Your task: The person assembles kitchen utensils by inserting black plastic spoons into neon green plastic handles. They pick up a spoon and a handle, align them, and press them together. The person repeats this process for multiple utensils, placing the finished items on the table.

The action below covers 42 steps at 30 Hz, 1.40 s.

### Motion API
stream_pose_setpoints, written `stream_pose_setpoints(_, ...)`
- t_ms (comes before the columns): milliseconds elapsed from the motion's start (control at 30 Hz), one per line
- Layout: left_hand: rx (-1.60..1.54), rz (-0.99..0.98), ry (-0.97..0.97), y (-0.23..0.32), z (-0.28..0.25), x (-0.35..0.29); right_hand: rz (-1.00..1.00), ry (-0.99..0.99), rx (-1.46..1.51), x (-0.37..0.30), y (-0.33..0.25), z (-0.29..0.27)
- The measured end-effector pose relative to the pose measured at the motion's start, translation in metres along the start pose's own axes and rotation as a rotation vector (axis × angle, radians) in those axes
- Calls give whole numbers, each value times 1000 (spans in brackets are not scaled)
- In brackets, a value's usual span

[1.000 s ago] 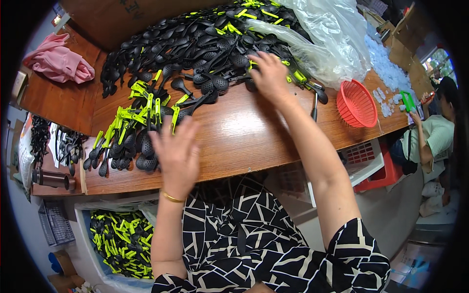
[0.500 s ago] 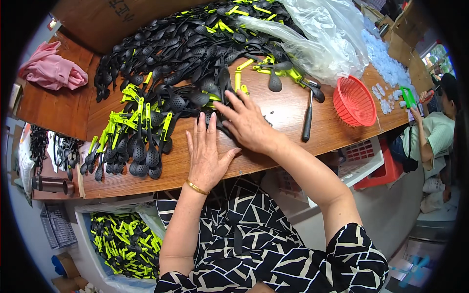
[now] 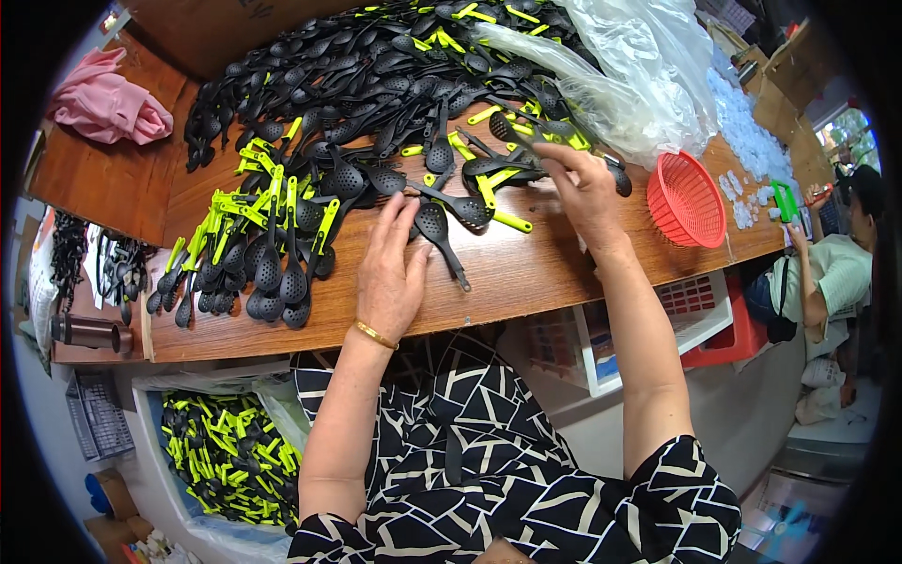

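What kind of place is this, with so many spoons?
Probably a workshop: black spoons lie heaped on a wooden table, green and black pieces fill a bin below, and another person is nearby.

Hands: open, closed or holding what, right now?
Left hand: open, beside a spoon.
Right hand: partly curled near a slotted spoon; can't tell whether it grips that.

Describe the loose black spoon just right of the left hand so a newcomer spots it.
On the brown wood-grain table, find the bare left hand by the near edge. Just right of it lies a black long-handled spoon; unlike its neighbours, its handle points toward the wearer.
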<state>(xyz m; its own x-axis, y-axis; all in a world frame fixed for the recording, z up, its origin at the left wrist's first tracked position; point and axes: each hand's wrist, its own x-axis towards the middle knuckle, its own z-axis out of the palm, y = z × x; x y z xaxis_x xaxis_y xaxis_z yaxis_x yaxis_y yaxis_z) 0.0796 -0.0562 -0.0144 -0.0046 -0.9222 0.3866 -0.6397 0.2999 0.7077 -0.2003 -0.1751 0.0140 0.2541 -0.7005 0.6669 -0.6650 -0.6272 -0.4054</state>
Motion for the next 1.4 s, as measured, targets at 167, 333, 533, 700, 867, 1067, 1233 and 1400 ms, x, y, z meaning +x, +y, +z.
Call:
stream_pose_setpoints(167,173,96,75,8,-5,-6,329,-40,580,-6,-36,11)
stream_pose_setpoints(333,307,260,78,37,-24,1,10,-419,513,1,-88,10)
stream_pose_setpoints(533,-484,-316,-178,18,-29,-3,-49,-370,353,18,-50,20)
stream_pose_setpoints(700,-915,-499,-230,5,-13,-17,-486,-396,-228,20,-25,28)
stream_pose_setpoints(867,-915,-385,-204,-4,-3,-15,67,-67,456,16,-30,39)
stream_pose_setpoints(1067,-988,-365,-130,13,-5,-16,543,-341,1151,-13,-94,33)
stream_pose_setpoints(1233,-924,-363,-135,17,-12,-19,380,-371,899,-16,-114,31)
stream_pose_setpoints(1400,-877,-354,-112,24,-16,-23,462,-378,1238,-10,-113,26)
